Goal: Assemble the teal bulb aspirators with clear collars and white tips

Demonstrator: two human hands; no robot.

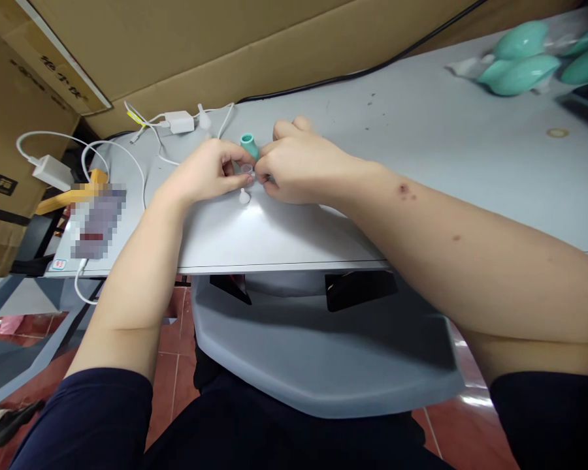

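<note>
My left hand [210, 171] pinches a small clear round plastic piece [246, 169] between thumb and fingers, just above the grey table. Close against it, my right hand [294, 160] has its fingertips pressed together; what they hold is hidden. A teal rubber bulb [248, 144] with its round opening facing up stands right behind the fingertips, its lower part covered by them. On the tabletop just in front of my left fingertips lies a small white nozzle-shaped piece [244, 196]. A similar white piece [204, 119] is farther back, by the cables.
Several teal bulbs [522, 68] with white tips lie at the back right, near a tan ring [557, 133]. White charger adapters [179, 122] with loose cables and a blurred-out phone [99, 224] occupy the left. Cardboard [215, 39] walls the back, with a black cable along it.
</note>
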